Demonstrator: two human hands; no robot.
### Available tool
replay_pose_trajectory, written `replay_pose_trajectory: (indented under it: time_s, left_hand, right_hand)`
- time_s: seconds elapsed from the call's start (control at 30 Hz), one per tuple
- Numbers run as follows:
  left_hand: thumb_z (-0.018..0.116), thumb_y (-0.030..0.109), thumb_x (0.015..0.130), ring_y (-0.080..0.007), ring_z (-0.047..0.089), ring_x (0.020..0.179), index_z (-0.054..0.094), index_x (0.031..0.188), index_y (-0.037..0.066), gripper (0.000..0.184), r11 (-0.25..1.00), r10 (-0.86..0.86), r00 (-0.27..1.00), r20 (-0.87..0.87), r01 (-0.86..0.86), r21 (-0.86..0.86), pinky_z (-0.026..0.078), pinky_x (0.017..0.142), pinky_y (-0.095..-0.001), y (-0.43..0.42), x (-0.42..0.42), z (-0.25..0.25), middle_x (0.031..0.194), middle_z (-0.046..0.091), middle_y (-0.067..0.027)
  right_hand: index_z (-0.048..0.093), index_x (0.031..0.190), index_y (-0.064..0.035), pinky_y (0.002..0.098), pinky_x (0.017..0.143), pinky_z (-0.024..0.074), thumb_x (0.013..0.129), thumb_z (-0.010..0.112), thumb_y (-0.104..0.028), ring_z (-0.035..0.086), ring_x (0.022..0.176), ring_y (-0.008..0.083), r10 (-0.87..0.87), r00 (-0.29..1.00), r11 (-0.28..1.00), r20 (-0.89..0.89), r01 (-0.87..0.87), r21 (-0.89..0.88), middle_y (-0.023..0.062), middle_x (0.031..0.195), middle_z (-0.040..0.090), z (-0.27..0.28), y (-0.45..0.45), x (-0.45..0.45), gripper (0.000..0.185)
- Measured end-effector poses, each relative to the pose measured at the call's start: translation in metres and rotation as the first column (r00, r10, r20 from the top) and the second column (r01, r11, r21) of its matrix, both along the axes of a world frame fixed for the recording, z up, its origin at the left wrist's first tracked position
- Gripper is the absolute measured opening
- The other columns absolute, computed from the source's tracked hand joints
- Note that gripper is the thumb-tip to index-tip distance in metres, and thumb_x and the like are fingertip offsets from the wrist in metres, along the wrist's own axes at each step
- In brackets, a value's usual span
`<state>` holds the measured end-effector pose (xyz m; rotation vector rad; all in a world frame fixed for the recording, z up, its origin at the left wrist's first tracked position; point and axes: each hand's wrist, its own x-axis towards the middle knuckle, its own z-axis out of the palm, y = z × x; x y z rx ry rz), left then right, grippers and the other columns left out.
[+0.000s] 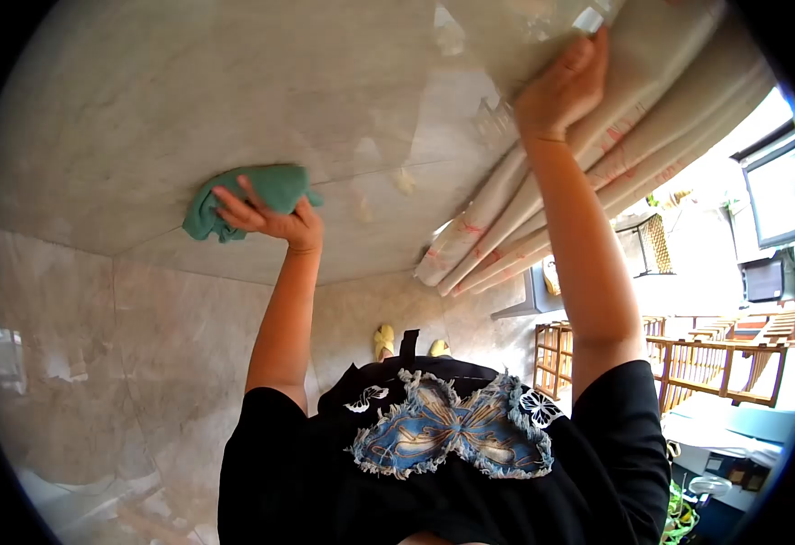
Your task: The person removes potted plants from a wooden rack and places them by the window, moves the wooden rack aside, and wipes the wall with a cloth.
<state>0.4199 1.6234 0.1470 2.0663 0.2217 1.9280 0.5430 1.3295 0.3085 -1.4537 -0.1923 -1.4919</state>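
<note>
Under my left hand (266, 214), a green cloth (275, 188) lies pressed on a glossy grey-beige tiled wall (343, 91). Some of that hand's fingers are spread over the cloth, and its edges stick out on both sides. Raised at the upper right, my right hand (565, 86) is beside a long beige curtain (615, 150) with red markings, near the curtain's edge next to the wall. Its fingers are bent and look pressed together; whether they grip the curtain fabric is hard to make out.
Wooden racks (724, 363) stand at the right, below a screen-like panel (776, 193) in a bright area. A grey stool-like object (535, 292) is beneath the curtain. Yellow slippers (385, 340) show on the floor. Green plants (681, 513) are at the lower right.
</note>
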Motion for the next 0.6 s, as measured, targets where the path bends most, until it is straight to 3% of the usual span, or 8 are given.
replay_pose_trajectory:
  time_s: [0.07, 0.13, 0.2, 0.27, 0.3, 0.37, 0.47, 0.6]
  left_hand:
    - [0.046, 0.053, 0.100, -0.0409, 0.019, 0.149, 0.051, 0.148, 0.012, 0.063, 0.967, 0.031, 0.996, -0.084, -0.009, 0.254, 0.014, 0.117, -0.0605, -0.012, 0.011, -0.010, 0.162, 0.027, -0.0196]
    - [0.047, 0.051, 0.100, -0.0431, 0.024, 0.145, 0.057, 0.142, 0.013, 0.058, 0.901, 0.040, 0.989, -0.141, 0.025, 0.432, 0.016, 0.116, -0.0598, 0.013, 0.009, -0.006, 0.160, 0.031, -0.0181]
    - [0.051, 0.049, 0.099, -0.0426, 0.039, 0.133, 0.069, 0.130, 0.017, 0.048, 0.768, 0.073, 0.977, -0.201, 0.074, 0.637, 0.023, 0.113, -0.0564, 0.009, 0.014, 0.006, 0.156, 0.041, -0.0133]
    - [0.051, 0.050, 0.100, -0.0401, 0.041, 0.132, 0.070, 0.129, 0.022, 0.044, 0.748, 0.072, 0.969, -0.236, 0.105, 0.655, 0.026, 0.113, -0.0533, 0.017, 0.015, 0.008, 0.154, 0.044, -0.0112]
    - [0.051, 0.050, 0.100, -0.0376, 0.043, 0.131, 0.072, 0.127, 0.027, 0.041, 0.743, 0.108, 0.957, -0.270, 0.103, 0.662, 0.028, 0.113, -0.0501, 0.024, 0.015, 0.007, 0.152, 0.047, -0.0091]
    - [0.050, 0.050, 0.101, -0.0388, 0.044, 0.129, 0.070, 0.131, 0.026, 0.044, 0.736, 0.080, 0.955, -0.287, 0.137, 0.663, 0.031, 0.110, -0.0511, 0.033, 0.021, 0.018, 0.153, 0.046, -0.0116]
    - [0.050, 0.049, 0.101, -0.0404, 0.043, 0.130, 0.066, 0.135, 0.021, 0.047, 0.751, 0.019, 0.964, -0.266, 0.162, 0.640, 0.033, 0.109, -0.0523, 0.039, 0.026, 0.020, 0.155, 0.043, -0.0140]
    - [0.052, 0.049, 0.101, -0.0420, 0.042, 0.132, 0.062, 0.139, 0.017, 0.051, 0.741, 0.096, 0.961, -0.261, 0.107, 0.663, 0.032, 0.109, -0.0529, 0.023, 0.034, 0.025, 0.158, 0.038, -0.0147]
  right_hand:
    - [0.055, 0.132, 0.0091, 0.0313, 0.084, 0.0500, 0.108, 0.047, -0.035, 0.060, 0.089, 0.0185, -0.026, 0.997, 1.000, -0.067, 0.026, -0.004, 0.0118, 0.100, 0.068, -0.011, 0.009, 0.008, 0.051]
    - [0.053, 0.141, -0.0043, 0.0460, 0.095, 0.0480, 0.101, 0.054, -0.016, 0.058, 0.112, 0.0450, -0.026, 0.999, 0.969, -0.030, 0.018, -0.248, 0.0262, 0.134, 0.055, -0.013, 0.045, 0.003, 0.042]
    - [0.050, 0.143, -0.0022, 0.0506, 0.098, 0.0461, 0.106, 0.044, -0.031, 0.057, 0.111, 0.0473, -0.080, 0.992, 0.940, -0.097, 0.043, -0.338, 0.0296, 0.127, 0.057, -0.013, 0.061, -0.014, 0.048]
    - [0.051, 0.142, -0.0075, 0.0452, 0.099, 0.0455, 0.102, 0.052, -0.019, 0.057, 0.112, 0.0391, -0.146, 0.974, 0.900, -0.174, 0.058, -0.432, 0.0229, 0.128, 0.059, -0.025, 0.064, -0.041, 0.041]
    - [0.051, 0.143, -0.0170, 0.0510, 0.100, 0.0440, 0.092, 0.059, -0.007, 0.052, 0.116, 0.0473, 0.071, 0.963, 0.939, -0.261, -0.153, -0.308, 0.0252, 0.135, 0.052, -0.038, 0.063, -0.058, 0.053]
    - [0.045, 0.148, -0.0219, 0.0506, 0.099, 0.0481, 0.081, 0.064, -0.003, 0.052, 0.119, 0.0473, -0.001, 0.947, 0.877, -0.321, -0.153, -0.455, 0.0248, 0.148, 0.041, -0.077, 0.045, -0.083, 0.073]
    - [0.047, 0.146, -0.0198, 0.0478, 0.099, 0.0486, 0.076, 0.062, 0.002, 0.052, 0.123, 0.0419, 0.031, 0.838, 0.795, -0.545, -0.351, -0.495, 0.0224, 0.146, 0.044, -0.126, 0.015, -0.127, 0.075]
    - [0.052, 0.139, -0.0161, 0.0420, 0.097, 0.0507, 0.078, 0.058, 0.006, 0.056, 0.122, 0.0344, 0.261, 0.555, 0.777, -0.790, -0.606, -0.169, 0.0139, 0.140, 0.050, -0.206, -0.043, -0.188, 0.066]
